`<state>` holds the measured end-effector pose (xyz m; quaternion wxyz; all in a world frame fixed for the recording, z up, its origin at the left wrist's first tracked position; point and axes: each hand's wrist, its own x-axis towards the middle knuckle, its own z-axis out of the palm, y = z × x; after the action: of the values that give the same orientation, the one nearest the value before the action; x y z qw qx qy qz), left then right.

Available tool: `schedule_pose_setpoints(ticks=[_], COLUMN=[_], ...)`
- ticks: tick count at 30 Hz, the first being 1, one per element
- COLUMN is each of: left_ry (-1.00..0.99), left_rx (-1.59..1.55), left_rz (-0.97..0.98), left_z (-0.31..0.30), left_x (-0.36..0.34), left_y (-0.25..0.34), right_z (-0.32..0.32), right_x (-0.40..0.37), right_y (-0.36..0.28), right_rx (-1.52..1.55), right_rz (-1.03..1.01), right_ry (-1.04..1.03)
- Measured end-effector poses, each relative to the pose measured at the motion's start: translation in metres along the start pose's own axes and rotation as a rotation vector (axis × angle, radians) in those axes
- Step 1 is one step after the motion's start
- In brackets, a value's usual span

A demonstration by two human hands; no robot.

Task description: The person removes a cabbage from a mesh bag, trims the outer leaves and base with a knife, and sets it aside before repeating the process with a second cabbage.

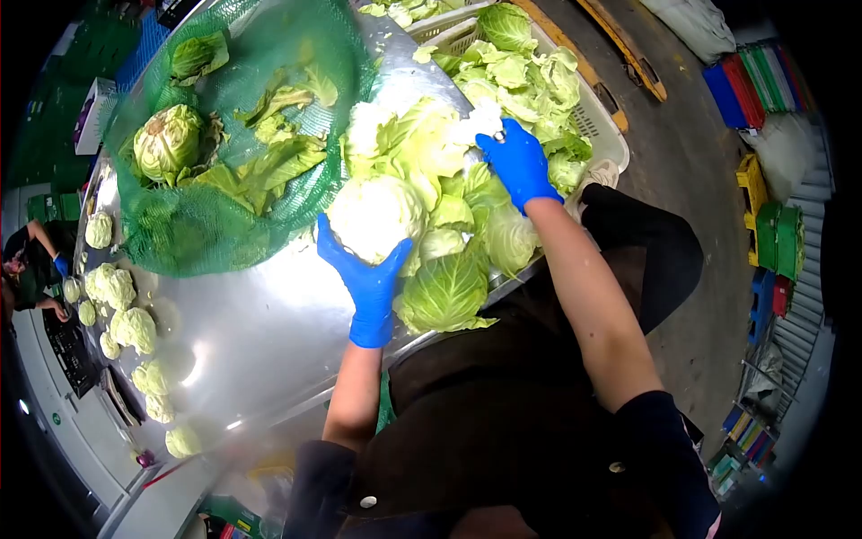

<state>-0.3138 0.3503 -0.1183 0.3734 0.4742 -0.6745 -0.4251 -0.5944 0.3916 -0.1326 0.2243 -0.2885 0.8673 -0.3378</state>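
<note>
In a blue glove, my left hand (364, 283) cups the near side of a pale, trimmed cabbage (377, 217) on the metal table, thumb and fingers spread around it. My right hand (521, 166), also gloved in blue, is to the right of the cabbage, over the leaves, with its fingers closed. A small light-coloured thing shows at its fingertips, beside a white cabbage piece (483, 121); I cannot make out what is gripped. Loose cabbage leaves (444, 214) lie between the hands, and a large green outer leaf (444, 292) rests at the table's near edge.
A green net bag (242, 234) holding a cabbage (168, 142) and loose leaves spreads across the table (260, 314). Several trimmed cabbages (133, 330) line the left edge. A crate (611, 135) full of leaves stands at right. Another person (40, 260) works at far left.
</note>
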Motion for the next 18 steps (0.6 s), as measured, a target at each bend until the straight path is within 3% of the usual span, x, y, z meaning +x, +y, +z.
schedule_pose_setpoints(ticks=[1,3,5,8,11,12,13,15,18], left_ry=[0.015,-0.028,-0.063,-0.098,-0.363,-0.391,-0.274,-0.18,-0.167], left_rx=[0.029,0.061,0.132,0.191,0.0,-0.01,-0.145,-0.05,0.561], left_rz=[-0.012,-0.072,-0.016,0.202,0.205,0.032,-0.086,-0.266,0.059], left_z=[0.001,-0.001,-0.007,-0.014,-0.029,-0.035,-0.035,-0.039,-0.048], left_x=[0.0,0.007,0.018,0.056,0.088,0.095,0.104,0.128,0.144], left_y=[0.008,0.014,0.023,0.022,0.011,0.013,-0.008,-0.04,-0.077], right_z=[-0.01,0.01,0.011,0.024,0.019,0.02,0.021,0.021,0.019], right_x=[-0.028,-0.063,-0.097,-0.1,-0.098,-0.096,-0.096,-0.099,-0.099], right_y=[-0.038,-0.052,-0.075,-0.072,-0.072,-0.07,-0.068,-0.069,-0.068], right_rx=[-0.176,0.044,0.084,0.29,0.287,0.311,0.337,0.334,0.348], right_rz=[-0.076,-0.289,-0.243,-0.234,-0.199,-0.195,-0.186,-0.189,-0.192], right_ry=[0.065,0.0,-0.253,-0.211,-0.274,-0.274,-0.276,-0.298,-0.301])
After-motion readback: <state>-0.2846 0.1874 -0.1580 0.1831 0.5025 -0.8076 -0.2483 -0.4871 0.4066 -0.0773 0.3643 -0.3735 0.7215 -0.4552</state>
